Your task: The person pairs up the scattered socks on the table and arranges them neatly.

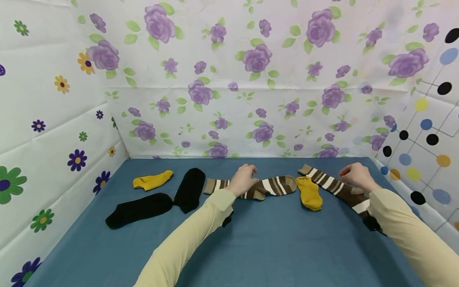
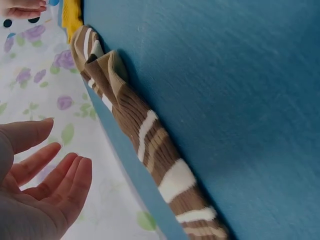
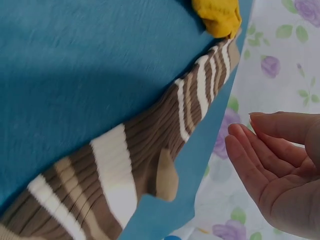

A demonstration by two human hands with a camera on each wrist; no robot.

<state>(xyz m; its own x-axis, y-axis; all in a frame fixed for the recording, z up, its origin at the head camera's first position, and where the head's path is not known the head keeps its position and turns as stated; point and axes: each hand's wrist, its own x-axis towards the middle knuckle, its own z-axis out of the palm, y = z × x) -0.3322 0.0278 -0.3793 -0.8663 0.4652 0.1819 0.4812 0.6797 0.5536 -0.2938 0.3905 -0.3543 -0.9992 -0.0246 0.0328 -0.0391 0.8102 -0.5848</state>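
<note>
My left hand (image 1: 244, 180) hovers over a brown striped sock (image 1: 279, 185) with white and tan bands, lying in the middle of the table. Its fingers (image 2: 75, 187) are relaxed and hold nothing. On the right, my right hand (image 1: 357, 176) is above a second brown striped sock (image 1: 326, 180), thumb and fingers loosely bent toward each other with nothing between them. That sock stretches diagonally, its tan heel (image 3: 167, 177) sticking out at the side. Between the two striped socks lies a yellow sock (image 1: 309, 194), close to the ends of both.
On the left of the blue table (image 1: 272, 247) lie another yellow sock (image 1: 152, 180) and two black socks, one flat (image 1: 140, 209) and one more upright (image 1: 191, 189). Flowered cloth (image 1: 229, 119) stands behind the table's far edge, and patterned cloth lines both sides.
</note>
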